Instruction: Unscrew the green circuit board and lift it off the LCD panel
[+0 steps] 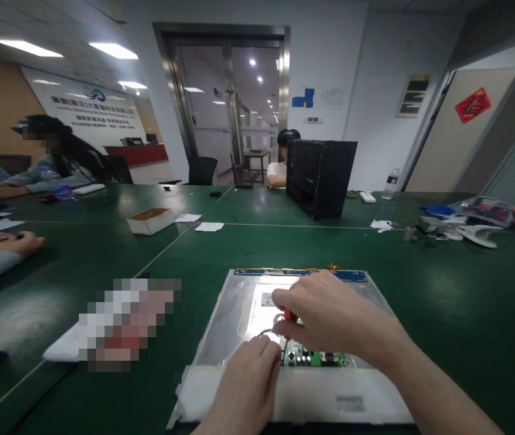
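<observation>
A flat metal display panel (234,314) lies back side up on the green table (442,302) in front of me. A small green circuit board (318,357) sits on its near part. My right hand (325,311) is closed around a red-handled tool (290,315), likely a screwdriver, pointed down near the board. My left hand (250,374) rests flat on the panel just left of the board, fingers touching a thin wire. A white strip (329,396) covers the panel's near edge.
A black computer case (320,175) stands at the back centre, with a seated person behind it. An open cardboard box (151,220) and papers lie mid-table. Other people's arms rest at the left. Loose parts and bags lie at the far right.
</observation>
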The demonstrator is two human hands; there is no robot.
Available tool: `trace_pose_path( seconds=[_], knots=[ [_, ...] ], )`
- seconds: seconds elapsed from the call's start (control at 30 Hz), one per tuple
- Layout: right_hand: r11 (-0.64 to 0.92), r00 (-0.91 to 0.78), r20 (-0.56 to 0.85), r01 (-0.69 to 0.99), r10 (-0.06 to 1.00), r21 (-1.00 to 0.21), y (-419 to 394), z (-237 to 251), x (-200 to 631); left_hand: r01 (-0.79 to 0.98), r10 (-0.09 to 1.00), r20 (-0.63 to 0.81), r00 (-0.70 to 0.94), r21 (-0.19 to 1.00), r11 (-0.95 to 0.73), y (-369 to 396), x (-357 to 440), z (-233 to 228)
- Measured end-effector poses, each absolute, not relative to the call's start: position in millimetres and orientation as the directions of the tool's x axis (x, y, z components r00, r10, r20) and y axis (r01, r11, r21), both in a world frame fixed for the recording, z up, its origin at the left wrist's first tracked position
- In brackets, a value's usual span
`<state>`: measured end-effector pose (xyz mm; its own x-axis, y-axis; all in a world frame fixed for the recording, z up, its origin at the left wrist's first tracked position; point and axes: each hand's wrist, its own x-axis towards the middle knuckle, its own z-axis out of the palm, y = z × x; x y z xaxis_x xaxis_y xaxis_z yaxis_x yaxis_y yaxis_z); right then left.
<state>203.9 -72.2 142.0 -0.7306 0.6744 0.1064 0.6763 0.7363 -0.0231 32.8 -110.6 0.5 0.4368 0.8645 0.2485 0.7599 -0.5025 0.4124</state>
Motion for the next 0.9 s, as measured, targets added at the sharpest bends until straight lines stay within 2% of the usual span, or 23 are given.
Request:
trace_pose_path(
  seconds=[0.23, 0.47, 0.7, 0.8, 0.9],
  knots=[
    [0.812, -0.806, 0.098, 0.576, 0.583, -0.091, -74.3, 141.5, 208.3, 0.757, 0.864, 0.242, 0.442, 0.416, -0.504, -110.3, 32.3, -2.4],
    [0.756, -0.75, 0.099, 0.653, 0.654, -0.041, -73.3, 141.6, 201.6, 0.747, 0.856, 0.281, 0.434, 0.418, -0.516, -110.3, 30.7, -2.8],
    [0.805, -0.799, 0.103, 0.585, 0.593, -0.096, -75.3, 141.9, 207.7, 0.748, 0.858, 0.263, 0.441, 0.421, -0.513, -110.0, 31.6, -4.4],
    [0.806, -0.804, 0.084, 0.579, 0.589, -0.119, -76.1, 142.2, 208.1, 0.751, 0.858, 0.249, 0.448, 0.416, -0.513, -109.9, 32.4, -3.6],
    [0.797, -0.792, 0.092, 0.597, 0.604, -0.093, -74.7, 141.7, 205.5, 0.752, 0.857, 0.248, 0.452, 0.412, -0.515, -109.4, 32.6, -2.9]
  ],
)
